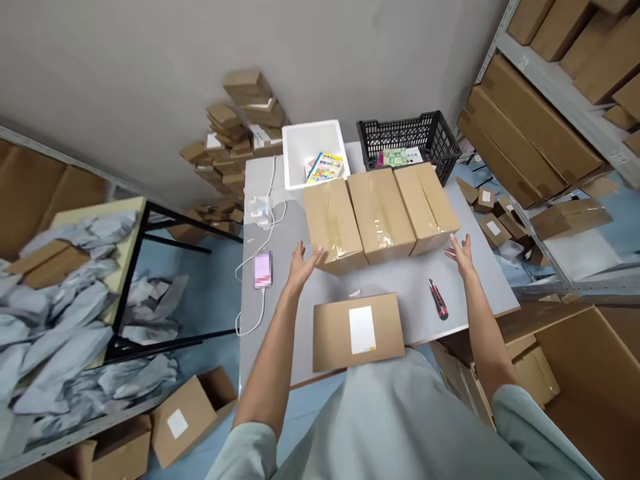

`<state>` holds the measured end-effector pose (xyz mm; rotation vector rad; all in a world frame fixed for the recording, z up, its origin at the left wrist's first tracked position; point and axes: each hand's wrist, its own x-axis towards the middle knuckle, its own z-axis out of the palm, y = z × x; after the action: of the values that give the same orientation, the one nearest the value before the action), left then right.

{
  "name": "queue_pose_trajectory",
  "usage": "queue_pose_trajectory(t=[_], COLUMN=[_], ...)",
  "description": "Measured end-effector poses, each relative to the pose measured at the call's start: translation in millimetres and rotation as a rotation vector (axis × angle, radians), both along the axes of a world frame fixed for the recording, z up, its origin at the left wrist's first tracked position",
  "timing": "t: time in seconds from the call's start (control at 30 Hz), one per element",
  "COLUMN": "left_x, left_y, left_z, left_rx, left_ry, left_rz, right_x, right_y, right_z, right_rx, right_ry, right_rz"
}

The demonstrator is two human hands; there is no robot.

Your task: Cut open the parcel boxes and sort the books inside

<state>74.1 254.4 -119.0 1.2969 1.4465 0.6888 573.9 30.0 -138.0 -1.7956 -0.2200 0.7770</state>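
Note:
Three taped cardboard boxes stand side by side on the table: a left box [331, 220], a middle box [381, 210] and a right box [428, 200]. By the near left corner of the left box is my left hand [302, 267], fingers spread and nothing held. My right hand [461, 255] is spread beside the near right corner of the right box. Whether either hand touches cardboard I cannot tell. Closer to my body lies another cardboard box [325, 330] with a white label [362, 329]. A red and black box cutter [438, 299] rests near my right hand.
Behind the boxes are a white bin [290, 157] with booklets and a black crate [367, 137] with packets. A phone [263, 270] on a white cable lies at the left of the table [285, 320]. Shelving [545, 60] with cartons rises at right; grey bags [75, 333] fill the left.

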Motion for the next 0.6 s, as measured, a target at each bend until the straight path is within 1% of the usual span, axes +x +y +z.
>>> queue_pose_trajectory(t=[0.03, 0.1, 0.17, 0.23, 0.3, 0.37, 0.4, 0.5, 0.57, 0.6], left_x=[10.7, 27.1, 35.0, 36.0, 35.9, 41.5, 48.0, 81.9, 110.7, 124.7], left_y=[15.7, 34.2, 37.0, 28.6, 13.8, -2.9, -10.8, -27.8, -31.4, -30.8], left_z=[6.4, 15.9, 21.0, 23.1, 23.3, 21.8, 20.3, 13.8, 10.1, 9.1], left_rx=[-0.045, -0.128, -0.169, -0.208, -0.222, -0.212, -0.204, -0.188, -0.154, -0.133], left_ry=[-0.024, -0.058, -0.061, -0.062, -0.081, -0.099, -0.096, -0.065, -0.063, -0.068], left_rz=[-0.008, -0.019, -0.035, -0.017, -0.029, -0.081, -0.106, -0.128, -0.130, -0.136], right_x=[10.8, 22.2, 23.2, 20.6, 21.3, 29.7, 37.2, 69.5, 94.6, 106.9], right_y=[12.4, 32.4, 43.7, 44.0, 32.5, 11.4, -1.1, -35.5, -46.7, -47.2], right_z=[2.2, 3.2, 0.9, -3.0, -7.3, -11.5, -13.5, -18.3, -19.4, -19.2], right_rx=[0.025, 0.073, 0.106, 0.131, 0.160, 0.176, 0.176, 0.168, 0.182, 0.191], right_ry=[0.027, 0.093, 0.151, 0.178, 0.179, 0.176, 0.173, 0.167, 0.158, 0.151], right_rz=[0.007, 0.052, 0.112, 0.144, 0.135, 0.098, 0.076, 0.025, 0.006, -0.001])
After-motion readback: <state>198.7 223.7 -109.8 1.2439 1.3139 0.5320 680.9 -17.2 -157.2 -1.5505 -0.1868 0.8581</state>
